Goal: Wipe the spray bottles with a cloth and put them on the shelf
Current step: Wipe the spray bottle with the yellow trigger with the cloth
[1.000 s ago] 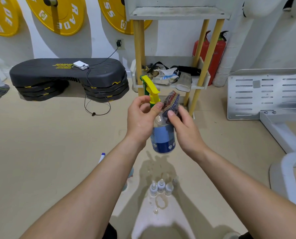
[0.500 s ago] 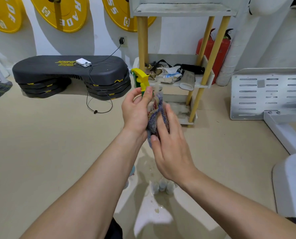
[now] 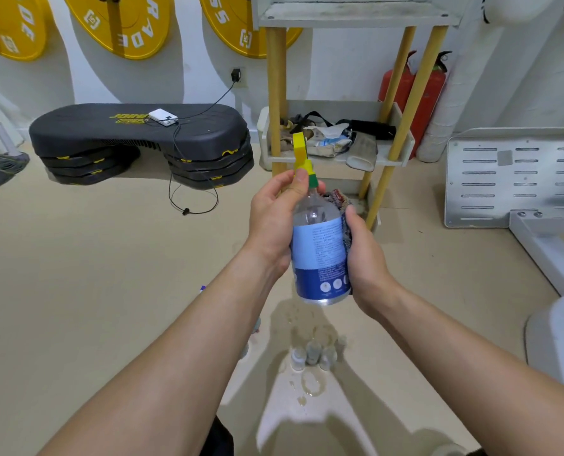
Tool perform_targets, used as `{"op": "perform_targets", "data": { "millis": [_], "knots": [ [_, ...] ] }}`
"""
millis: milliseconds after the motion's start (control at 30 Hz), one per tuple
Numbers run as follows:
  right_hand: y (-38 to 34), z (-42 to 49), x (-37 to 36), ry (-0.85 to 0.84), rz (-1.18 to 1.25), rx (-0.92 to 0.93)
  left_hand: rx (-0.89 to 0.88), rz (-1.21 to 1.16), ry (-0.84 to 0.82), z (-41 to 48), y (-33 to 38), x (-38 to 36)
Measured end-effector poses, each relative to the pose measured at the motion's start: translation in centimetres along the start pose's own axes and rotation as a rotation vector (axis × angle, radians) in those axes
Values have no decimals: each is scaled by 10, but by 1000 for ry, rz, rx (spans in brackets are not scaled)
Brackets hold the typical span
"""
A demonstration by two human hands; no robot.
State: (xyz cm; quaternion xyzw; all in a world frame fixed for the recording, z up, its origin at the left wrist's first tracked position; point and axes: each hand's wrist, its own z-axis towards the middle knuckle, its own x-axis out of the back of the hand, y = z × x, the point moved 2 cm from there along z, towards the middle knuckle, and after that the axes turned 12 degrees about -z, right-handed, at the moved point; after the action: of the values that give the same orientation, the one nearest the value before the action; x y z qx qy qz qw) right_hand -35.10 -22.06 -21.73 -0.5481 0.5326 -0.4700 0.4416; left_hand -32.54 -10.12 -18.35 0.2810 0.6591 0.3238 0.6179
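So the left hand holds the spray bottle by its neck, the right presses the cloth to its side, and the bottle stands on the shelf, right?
Not on the shelf: the head view shows the spray bottle held in the air in front of the shelf. The left hand does hold its neck, and the right hand presses the cloth to its side.

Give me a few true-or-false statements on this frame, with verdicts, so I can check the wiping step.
1. The left hand grips the spray bottle near its neck. True.
2. The right hand holds the cloth against the bottle's side. True.
3. The bottle stands on the shelf. False: it is held in the air, in front of the shelf.
4. The trigger head is red. False: it is yellow.
5. Small bottles stand on the floor below. True.
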Motion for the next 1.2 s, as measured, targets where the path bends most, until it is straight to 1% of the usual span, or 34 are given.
{"op": "perform_targets", "data": {
  "millis": [67, 100, 167, 267, 333, 367, 433, 533, 600, 633, 700, 767, 867, 1000, 1100, 1200],
  "knots": [
    [6, -7, -3, 7, -46, 40, 6, -5, 22, 2, 3, 2],
    [7, -13, -6, 27, -92, 99, 3, -4, 31, 3, 5, 3],
    [9, -24, -9, 89, -233, 294, -17, -15, 47, 7, 8, 5],
    [8, -37, -12, 139, -535, 585, -34, -80, 37, 8, 11, 3],
    [8, -34, -10, 170, -631, 645, -35, -102, 32, 4, 11, 1],
    [6, -32, -10, 175, -624, 634, -37, -95, 30, 3, 10, 1],
    [3, -29, -9, 148, -485, 540, -50, -56, 14, 3, 9, 1],
    [2, -21, -11, 26, -179, 274, -56, 5, -5, 4, 10, 3],
    [1, -16, -10, -28, -87, 174, -38, -8, -41, 6, 10, 5],
    [1, -16, -9, -19, -89, 179, -16, -33, -77, 7, 10, 5],
    [-1, -20, -9, 52, -147, 265, 42, -104, -122, 7, 8, 2],
    [-3, -25, -10, 106, -191, 355, 27, -101, -76, 7, 5, 0],
    [-2, -32, -11, 171, -240, 437, -161, 118, 95, 3, 5, 0],
    [-2, -32, -11, 261, -302, 498, -292, 335, 200, -7, 10, -4],
    [-1, -30, -12, 289, -422, 521, -326, 478, 243, -14, 8, -7],
    [-3, -28, -15, 282, -537, 533, -274, 477, 196, -22, 3, -12]
  ]
}}
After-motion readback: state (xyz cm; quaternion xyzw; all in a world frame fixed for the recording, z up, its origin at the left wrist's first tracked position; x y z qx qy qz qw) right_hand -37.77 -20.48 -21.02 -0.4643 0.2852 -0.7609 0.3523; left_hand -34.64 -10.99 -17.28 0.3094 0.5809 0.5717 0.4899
